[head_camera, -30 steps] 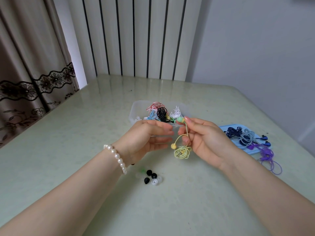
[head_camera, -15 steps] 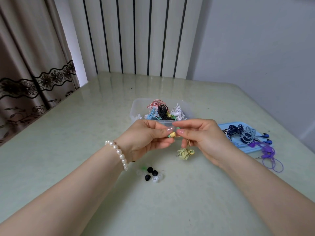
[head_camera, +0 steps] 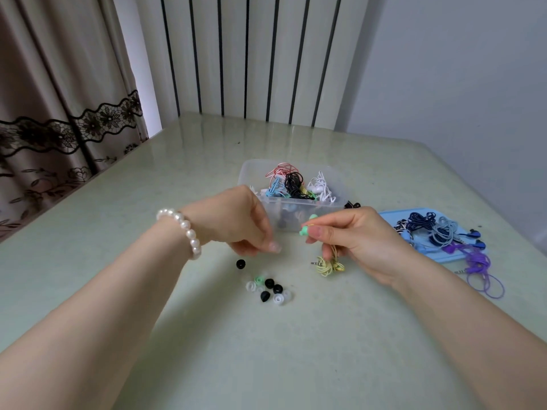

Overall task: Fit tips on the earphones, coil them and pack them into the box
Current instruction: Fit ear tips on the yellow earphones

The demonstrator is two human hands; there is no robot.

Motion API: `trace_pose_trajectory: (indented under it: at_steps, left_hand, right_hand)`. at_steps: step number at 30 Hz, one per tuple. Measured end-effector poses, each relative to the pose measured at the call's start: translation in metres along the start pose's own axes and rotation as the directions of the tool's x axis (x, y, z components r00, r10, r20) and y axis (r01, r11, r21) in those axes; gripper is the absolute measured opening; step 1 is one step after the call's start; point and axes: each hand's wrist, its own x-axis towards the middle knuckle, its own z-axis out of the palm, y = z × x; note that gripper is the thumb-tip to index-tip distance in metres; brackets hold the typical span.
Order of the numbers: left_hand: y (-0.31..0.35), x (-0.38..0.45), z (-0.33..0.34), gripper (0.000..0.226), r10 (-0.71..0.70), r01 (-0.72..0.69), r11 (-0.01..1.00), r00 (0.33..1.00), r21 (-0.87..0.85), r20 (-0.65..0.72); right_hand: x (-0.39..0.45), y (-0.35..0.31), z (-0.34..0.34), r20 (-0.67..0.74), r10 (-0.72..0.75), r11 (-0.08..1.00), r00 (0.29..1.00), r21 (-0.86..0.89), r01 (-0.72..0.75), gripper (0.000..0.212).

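Observation:
My right hand (head_camera: 358, 241) pinches the buds of a yellow earphone set, and green tips (head_camera: 305, 231) show at my fingertips. Its coiled yellow cord (head_camera: 328, 266) hangs below that hand and touches the table, jack pointing left. My left hand (head_camera: 233, 221) hovers just left of it with fingers pointing down and nothing visible in them. Loose ear tips (head_camera: 268, 287) in black, white and green lie below that hand, with one black tip (head_camera: 240, 264) apart. The clear plastic box (head_camera: 296, 216) behind my hands holds several coiled earphones.
A blue lid (head_camera: 420, 247) at the right carries dark blue and grey-blue earphone bundles. Purple earphones (head_camera: 477, 261) spill off its near edge onto the pale green table. A curtain hangs at the left and a radiator stands behind the table.
My left hand has let go of the earbud and dropped left, down above the loose tips. My right hand still holds the yellow earphones, now with the coil touching the table.

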Motion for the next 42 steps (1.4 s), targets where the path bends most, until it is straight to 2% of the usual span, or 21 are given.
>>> trace_pose_trajectory:
  at_steps: [3, 7, 21, 26, 34, 42]
  left_hand:
    - [-0.001, -0.004, -0.001, 0.01, -0.099, 0.059, 0.97, 0.982, 0.238, 0.159]
    - [-0.001, -0.003, 0.004, 0.011, -0.105, 0.035, 0.948, 0.973, 0.317, 0.207]
    - [-0.004, 0.001, 0.008, 0.014, -0.082, -0.008, 0.87, 0.984, 0.493, 0.159]
    - [-0.001, 0.0, 0.004, 0.019, -0.043, -0.024, 0.885, 0.99, 0.464, 0.134]
    - [0.001, 0.003, 0.002, 0.012, 0.028, -0.023, 0.99, 0.999, 0.139, -0.032]
    - [-0.005, 0.011, 0.016, 0.018, 0.008, -0.006, 1.0, 0.998, 0.019, -0.067]
  right_hand:
    - [0.0, 0.002, -0.001, 0.025, 0.023, 1.0, 0.999, -0.014, -0.023, 0.02]
    - [0.001, 0.002, 0.0, 0.022, 0.028, 0.999, 0.999, -0.021, -0.028, 0.007]
    - [0.0, 0.004, 0.001, -0.011, 0.024, 1.0, 1.0, -0.02, -0.024, 0.006]
    - [0.0, 0.004, 0.001, -0.013, 0.023, 0.999, 1.0, -0.033, -0.024, 0.006]
    - [0.0, 0.003, 0.001, -0.011, 0.024, 0.999, 1.0, -0.031, -0.025, 0.007]
    - [0.002, 0.004, 0.0, -0.023, 0.032, 0.999, 0.999, -0.04, -0.032, 0.007]
